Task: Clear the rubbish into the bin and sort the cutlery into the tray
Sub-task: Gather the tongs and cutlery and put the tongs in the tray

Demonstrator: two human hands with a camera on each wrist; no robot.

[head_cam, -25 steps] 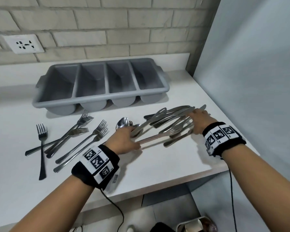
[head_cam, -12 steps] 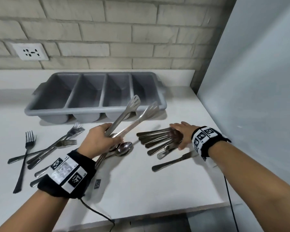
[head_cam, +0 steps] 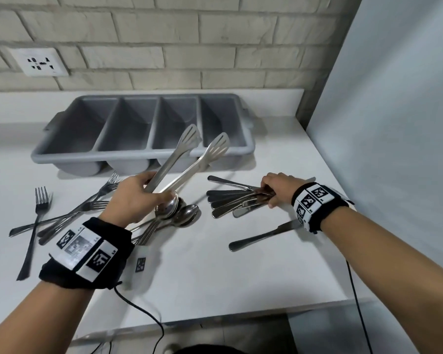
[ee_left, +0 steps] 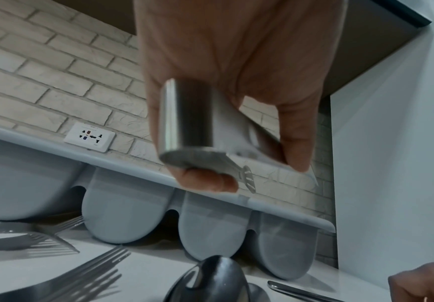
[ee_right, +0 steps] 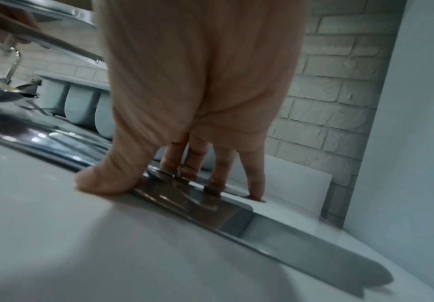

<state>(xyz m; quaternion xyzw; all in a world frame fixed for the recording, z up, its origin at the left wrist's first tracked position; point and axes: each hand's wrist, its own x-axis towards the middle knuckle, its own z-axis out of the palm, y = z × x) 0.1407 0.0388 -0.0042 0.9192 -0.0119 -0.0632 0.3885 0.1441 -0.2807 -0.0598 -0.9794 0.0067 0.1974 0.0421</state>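
left hand (head_cam: 134,198) fingers grip tongs (head_cam: 189,162) | right hand (head_cam: 276,189) fingers pinch knives (head_cam: 230,200)

Head camera is looking forward and down from above the counter (head_cam: 215,277), taking in both wrists. Left wrist camera is sitting low, looking up past the left hand (ee_left: 231,71) at the tray (ee_left: 133,220) underside, very near. Right wrist camera is hugging the counter, facing the brick wall (ee_right: 340,102). All three are sharing the tray.
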